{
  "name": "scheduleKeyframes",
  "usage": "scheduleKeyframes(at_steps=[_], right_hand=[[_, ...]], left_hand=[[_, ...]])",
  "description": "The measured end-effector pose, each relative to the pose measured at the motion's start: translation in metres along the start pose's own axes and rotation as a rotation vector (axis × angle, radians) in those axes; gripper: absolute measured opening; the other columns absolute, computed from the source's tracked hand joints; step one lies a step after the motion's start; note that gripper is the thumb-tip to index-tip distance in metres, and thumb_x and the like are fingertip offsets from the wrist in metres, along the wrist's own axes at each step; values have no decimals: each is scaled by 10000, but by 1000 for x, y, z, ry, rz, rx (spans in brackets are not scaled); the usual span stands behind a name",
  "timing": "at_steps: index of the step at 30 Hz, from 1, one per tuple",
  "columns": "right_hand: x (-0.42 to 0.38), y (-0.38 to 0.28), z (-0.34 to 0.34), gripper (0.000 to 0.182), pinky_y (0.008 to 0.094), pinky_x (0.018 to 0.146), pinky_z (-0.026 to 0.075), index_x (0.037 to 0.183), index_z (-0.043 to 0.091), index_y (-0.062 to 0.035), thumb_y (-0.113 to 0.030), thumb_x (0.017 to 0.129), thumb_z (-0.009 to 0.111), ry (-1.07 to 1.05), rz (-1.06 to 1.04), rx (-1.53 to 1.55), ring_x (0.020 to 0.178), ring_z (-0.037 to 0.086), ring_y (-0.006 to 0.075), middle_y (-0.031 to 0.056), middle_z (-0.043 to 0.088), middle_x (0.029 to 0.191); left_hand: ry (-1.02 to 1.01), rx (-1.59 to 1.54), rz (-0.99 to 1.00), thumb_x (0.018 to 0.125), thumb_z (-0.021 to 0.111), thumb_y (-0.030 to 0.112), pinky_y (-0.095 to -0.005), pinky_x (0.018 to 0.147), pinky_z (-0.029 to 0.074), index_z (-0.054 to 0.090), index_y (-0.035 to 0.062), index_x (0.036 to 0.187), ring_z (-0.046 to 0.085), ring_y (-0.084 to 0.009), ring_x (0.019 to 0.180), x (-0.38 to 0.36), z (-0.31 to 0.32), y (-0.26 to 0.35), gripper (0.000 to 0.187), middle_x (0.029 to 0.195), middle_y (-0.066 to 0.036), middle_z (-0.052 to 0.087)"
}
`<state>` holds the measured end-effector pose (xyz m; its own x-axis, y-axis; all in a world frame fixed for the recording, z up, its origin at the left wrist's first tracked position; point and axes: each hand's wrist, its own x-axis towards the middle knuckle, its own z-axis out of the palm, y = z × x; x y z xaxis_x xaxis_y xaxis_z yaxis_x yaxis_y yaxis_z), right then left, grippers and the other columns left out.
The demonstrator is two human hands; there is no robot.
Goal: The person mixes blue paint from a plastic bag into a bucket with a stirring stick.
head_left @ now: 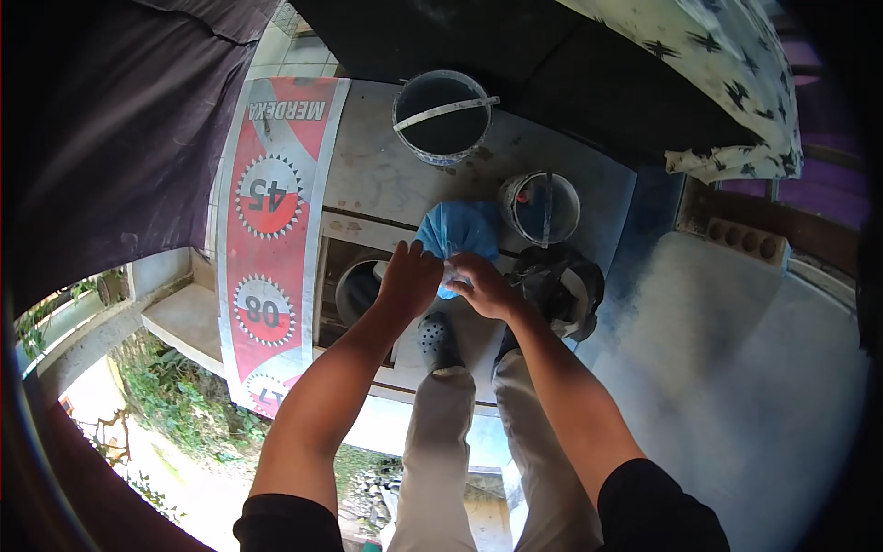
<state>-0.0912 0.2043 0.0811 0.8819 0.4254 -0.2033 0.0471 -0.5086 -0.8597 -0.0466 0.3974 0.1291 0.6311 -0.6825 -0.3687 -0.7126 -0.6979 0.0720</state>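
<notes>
- Blue bag is on floor, in front of the person's feet, near the small bucket and black plastic bag
- R hand: thumb and fingers bent in, pinching clear plastic at near side of the blue bag
- L hand: fingers curled, just beside same plastic; back of hand hides the contact, so cannot tell if it grips
- Step in hand, my judgement: prob handling the bag's top part w/ both hands; opening or closing, cannot tell
- For next move, the plastic calls for light fingertip control, w/ L and R kept close together, bc thin film may slip or tear
- Large bucket w/ handle stands farther fwd, apart from hands
- Banner lies on L side
</notes>
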Motion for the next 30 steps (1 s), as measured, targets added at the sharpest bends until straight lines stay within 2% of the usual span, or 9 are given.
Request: scheduleKeyframes(at_steps=[5,9,11,15,17,20,23,26,30], right_hand=[[2,2,14,389,419,1094,442,1296,597,-49,-143,935,709,111,2,75,1286,553,342,164,608,1330],[3,-10,17,432,422,1093,446,1329,582,-68,-105,921,715,219,33,48,1289,553,334,149,595,1354],[1,-18,15,456,423,1092,447,1346,583,-85,-96,911,721,223,33,17,1285,556,334,145,591,1361],[3,-26,16,552,436,1098,440,1386,596,-140,-75,863,758,195,73,-55,1304,536,347,153,568,1394],[8,-27,16,575,442,1106,434,1388,602,-147,-67,845,770,203,61,-159,1323,517,358,160,548,1419],[19,-16,16,600,448,1124,422,1382,614,-149,-47,816,784,208,52,-290,1354,484,376,168,510,1463],[26,17,33,552,441,1140,411,1328,651,-129,-20,803,782,197,44,-221,1366,473,380,165,495,1477],[32,49,57,437,432,1151,402,1224,710,-101,2,804,771,251,130,35,1366,477,371,157,511,1461],[33,32,38,249,435,1128,408,1073,766,-83,-35,828,770,244,170,26,1328,505,351,138,560,1397]], left_hand=[[-312,-621,-412,917,609,206,-448,724,546,743,62,924,708,-329,840,0,12,-7,197,891,-129,751],[-309,-720,-154,930,620,270,-452,715,554,722,45,984,705,-307,789,-2,68,-23,253,884,-113,741],[-438,-1835,-1076,966,594,266,-427,768,548,693,50,1075,693,-258,845,-8,54,-14,262,959,-89,719],[-288,-2228,-1209,989,575,286,-398,840,524,643,36,1161,666,-214,930,-22,36,-1,310,1043,-68,679],[-46,-2681,-887,987,575,301,-357,917,486,615,31,1250,647,-199,983,-25,53,6,379,1093,-85,673],[91,-1928,-1126,1004,540,287,-349,1008,441,555,14,1355,617,-221,1100,-18,63,19,445,1228,-109,644],[336,-1340,-958,1006,547,326,-417,1116,342,541,44,1392,490,-309,1299,-25,22,26,478,1365,-178,551],[610,-1748,-589,995,575,327,-446,1105,352,589,42,1354,472,-321,1345,-10,25,21,459,1446,-206,476],[249,-839,-313,924,632,207,-453,1080,379,683,46,1239,454,-335,1368,-20,-7,-4,358,1416,-206,504]])
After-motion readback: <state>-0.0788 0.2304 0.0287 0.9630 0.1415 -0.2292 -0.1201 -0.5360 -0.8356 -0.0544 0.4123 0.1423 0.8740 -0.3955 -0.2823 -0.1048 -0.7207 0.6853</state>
